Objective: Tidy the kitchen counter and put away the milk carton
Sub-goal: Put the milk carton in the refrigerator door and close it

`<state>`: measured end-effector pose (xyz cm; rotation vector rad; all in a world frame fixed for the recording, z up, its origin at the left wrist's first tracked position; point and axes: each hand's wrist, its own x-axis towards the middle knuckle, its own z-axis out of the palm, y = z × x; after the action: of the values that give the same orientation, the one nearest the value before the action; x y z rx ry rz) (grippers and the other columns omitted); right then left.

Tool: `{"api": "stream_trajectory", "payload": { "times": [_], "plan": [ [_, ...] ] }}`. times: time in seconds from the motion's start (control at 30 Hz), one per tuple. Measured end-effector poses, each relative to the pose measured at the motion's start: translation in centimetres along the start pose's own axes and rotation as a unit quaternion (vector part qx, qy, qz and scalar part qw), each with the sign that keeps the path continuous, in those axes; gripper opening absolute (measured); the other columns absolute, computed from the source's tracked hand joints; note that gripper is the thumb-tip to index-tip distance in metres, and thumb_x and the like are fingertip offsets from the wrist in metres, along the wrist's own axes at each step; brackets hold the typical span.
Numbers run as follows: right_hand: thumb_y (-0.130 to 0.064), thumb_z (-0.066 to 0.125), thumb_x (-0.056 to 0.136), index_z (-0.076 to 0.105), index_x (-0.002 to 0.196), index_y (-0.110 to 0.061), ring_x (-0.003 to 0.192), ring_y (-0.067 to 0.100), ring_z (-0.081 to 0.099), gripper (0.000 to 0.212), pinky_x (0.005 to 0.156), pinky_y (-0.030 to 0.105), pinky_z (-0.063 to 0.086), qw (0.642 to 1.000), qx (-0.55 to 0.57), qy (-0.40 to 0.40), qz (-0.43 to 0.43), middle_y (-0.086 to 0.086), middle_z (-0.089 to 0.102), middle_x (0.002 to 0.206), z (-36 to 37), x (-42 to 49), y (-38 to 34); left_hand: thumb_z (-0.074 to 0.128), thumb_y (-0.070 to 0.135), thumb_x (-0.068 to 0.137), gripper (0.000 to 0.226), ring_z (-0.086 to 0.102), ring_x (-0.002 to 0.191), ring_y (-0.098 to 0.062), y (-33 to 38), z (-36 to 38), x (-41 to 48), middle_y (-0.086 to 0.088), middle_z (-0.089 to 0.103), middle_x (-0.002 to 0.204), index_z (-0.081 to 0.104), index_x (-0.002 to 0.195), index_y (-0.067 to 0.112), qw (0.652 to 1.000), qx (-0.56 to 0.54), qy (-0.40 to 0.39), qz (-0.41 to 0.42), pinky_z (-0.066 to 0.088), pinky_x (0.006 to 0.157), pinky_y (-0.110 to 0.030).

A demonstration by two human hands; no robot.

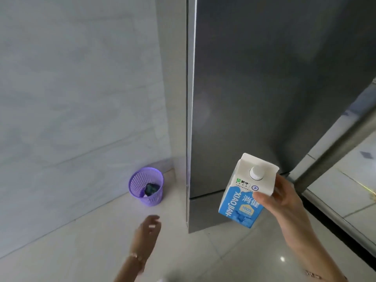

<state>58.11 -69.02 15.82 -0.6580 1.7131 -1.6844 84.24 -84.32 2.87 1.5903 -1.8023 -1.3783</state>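
Blue and white milk carton (243,192), cap screwed on, gable top tipped slightly away, held in mid-air just in front of the closed grey refrigerator door (274,88). Gripped by the right hand (282,202), thumb across the front panel, remaining fingers wrapped behind the far side and mostly hidden. Carried near the top, probably to keep it steady and upright while the door is still shut. Lower and to the left, the left hand (147,231), empty, fingers loosely spread and blurred, a thin bracelet (135,256) at the wrist; likely freed to reach for the left edge of the fridge door, which shows no visible handle. Further left, against the pale marble-look wall (71,88), a small purple mesh wastebasket (146,186) on the tiled floor (81,241), something dark inside. At the far right, a glossy reflective panel, contents unclear. Carton not yet stowed; opening the fridge seems the next step.
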Motion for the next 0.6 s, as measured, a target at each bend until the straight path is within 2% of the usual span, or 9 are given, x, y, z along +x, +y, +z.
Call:
{"api": "stream_trajectory", "payload": {
  "times": [0.07, 0.13, 0.2, 0.27, 0.37, 0.47, 0.6],
  "plan": [
    [0.002, 0.066, 0.078, 0.056, 0.118, -0.017, 0.093, 0.011, 0.070, 0.045, 0.065, 0.015, 0.056, 1.000, -0.005, 0.026, -0.012, 0.002, 0.072, 0.104, 0.7, 0.3, -0.8, 0.059, 0.010, 0.087, 0.028, 0.060, 0.085, -0.006, 7.9, -0.7, 4.1, -0.005, 0.060, 0.106, 0.055, 0.102, 0.033, 0.991, -0.043, 0.002, 0.126, 0.045, 0.070, -0.009],
    [0.002, 0.066, 0.078, 0.055, 0.119, -0.013, 0.091, 0.009, 0.070, 0.046, 0.063, 0.014, 0.055, 0.998, -0.006, 0.064, -0.030, 0.003, 0.072, 0.102, 1.6, 0.3, -1.5, 0.061, 0.017, 0.086, 0.047, 0.053, 0.106, -0.008, 15.5, -1.4, 6.2, 0.001, 0.046, 0.127, 0.043, 0.129, 0.023, 0.962, -0.074, -0.006, 0.263, 0.044, 0.087, -0.016],
    [0.003, 0.067, 0.077, 0.055, 0.118, -0.012, 0.087, 0.007, 0.071, 0.046, 0.062, 0.014, 0.055, 0.993, 0.001, 0.107, -0.048, 0.000, 0.073, 0.099, 2.7, 0.2, -2.1, 0.064, 0.022, 0.084, 0.064, 0.046, 0.120, -0.010, 20.2, -1.7, 7.9, 0.003, 0.038, 0.136, 0.032, 0.139, 0.019, 0.933, -0.072, -0.028, 0.352, 0.041, 0.100, -0.022],
    [0.004, 0.067, 0.076, 0.057, 0.115, -0.014, 0.087, 0.008, 0.070, 0.044, 0.064, 0.015, 0.056, 0.986, 0.008, 0.155, -0.067, -0.002, 0.074, 0.097, 3.9, -0.2, -2.6, 0.067, 0.025, 0.081, 0.071, 0.044, 0.124, -0.014, 23.4, -1.9, 8.9, 0.002, 0.035, 0.136, 0.029, 0.140, 0.017, 0.912, -0.059, -0.045, 0.404, 0.041, 0.107, -0.032],
    [0.006, 0.066, 0.077, 0.061, 0.107, -0.023, 0.092, 0.012, 0.069, 0.042, 0.070, 0.018, 0.057, 0.975, 0.005, 0.201, -0.096, -0.002, 0.073, 0.099, 5.7, -0.9, -3.3, 0.070, 0.018, 0.078, 0.074, 0.044, 0.116, -0.012, 24.7, -1.5, 9.8, 0.005, 0.030, 0.124, 0.030, 0.140, 0.010, 0.897, -0.062, -0.053, 0.434, 0.042, 0.106, -0.037],
    [0.002, 0.068, 0.077, 0.059, 0.113, -0.022, 0.098, 0.014, 0.068, 0.044, 0.073, 0.019, 0.058, 0.965, -0.010, 0.240, -0.101, -0.001, 0.072, 0.105, 7.3, -2.0, -3.3, 0.069, 0.018, 0.079, 0.068, 0.049, 0.107, -0.009, 24.8, -1.4, 10.6, 0.004, 0.035, 0.120, 0.034, 0.137, 0.009, 0.905, -0.092, -0.084, 0.407, 0.046, 0.103, -0.036],
    [-0.002, 0.070, 0.076, 0.058, 0.116, -0.023, 0.102, 0.017, 0.065, 0.047, 0.070, 0.018, 0.057, 0.948, -0.004, 0.302, -0.101, -0.005, 0.072, 0.104, 8.9, -3.7, -2.7, 0.074, 0.020, 0.074, 0.064, 0.057, 0.104, -0.017, 25.0, -1.5, 11.5, 0.002, 0.041, 0.117, 0.042, 0.129, 0.008, 0.906, -0.122, -0.113, 0.390, 0.051, 0.096, -0.038]
  ]
}}
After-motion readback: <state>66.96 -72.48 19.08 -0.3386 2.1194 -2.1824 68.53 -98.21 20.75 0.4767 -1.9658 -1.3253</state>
